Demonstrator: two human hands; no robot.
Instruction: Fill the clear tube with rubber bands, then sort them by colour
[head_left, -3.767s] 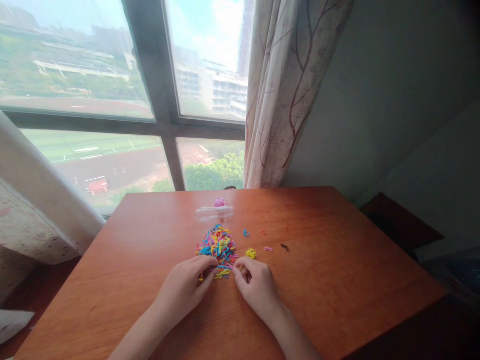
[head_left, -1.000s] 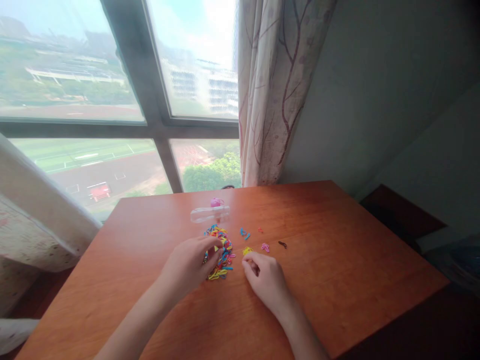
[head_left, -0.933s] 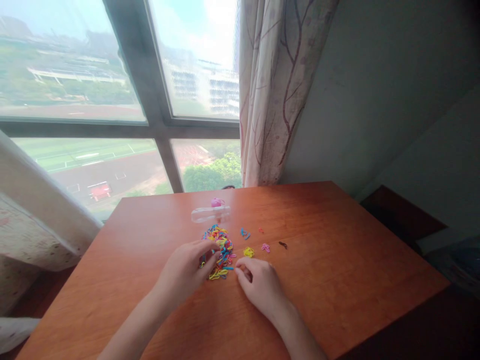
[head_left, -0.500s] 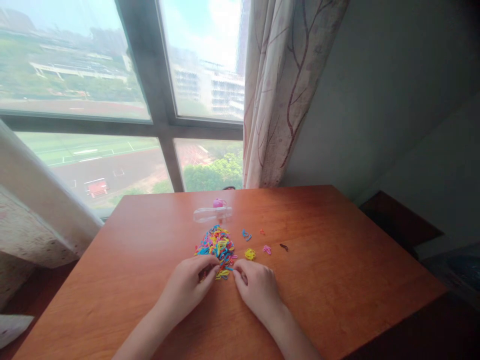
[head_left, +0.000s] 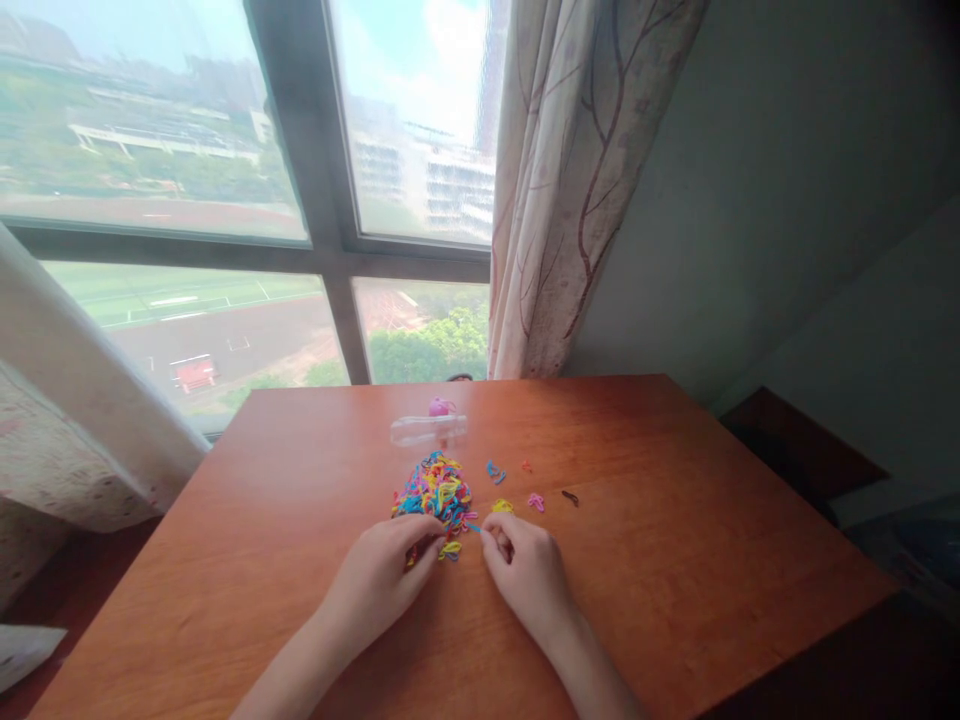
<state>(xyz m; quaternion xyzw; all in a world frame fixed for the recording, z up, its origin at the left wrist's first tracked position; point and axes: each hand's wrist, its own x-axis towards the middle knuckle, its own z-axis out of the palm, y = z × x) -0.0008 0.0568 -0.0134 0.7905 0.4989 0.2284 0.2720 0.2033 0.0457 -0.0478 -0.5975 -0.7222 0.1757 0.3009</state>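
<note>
A heap of small coloured rubber bands (head_left: 435, 492) lies in the middle of a wooden table (head_left: 675, 540). My left hand (head_left: 382, 580) rests at the near edge of the heap, its fingertips pressed together on bands there. My right hand (head_left: 525, 575) is just right of the heap, thumb and forefinger pinched on a blue band (head_left: 472, 527) drawn out from the heap. Small sorted groups lie to the right: yellow bands (head_left: 501, 506), blue bands (head_left: 494, 470), pink bands (head_left: 535, 501), a red band (head_left: 526, 465) and a dark band (head_left: 570, 496).
A clear plastic container (head_left: 427, 430) with a pink lid (head_left: 439, 406) lies behind the heap. A large window and a patterned curtain (head_left: 577, 180) stand beyond the table's far edge. A dark piece of furniture (head_left: 795, 450) sits to the right.
My right hand went to the yellow group at the right, came back to the heap and now pulls a blue band out to the right. My left hand stayed on the heap.
</note>
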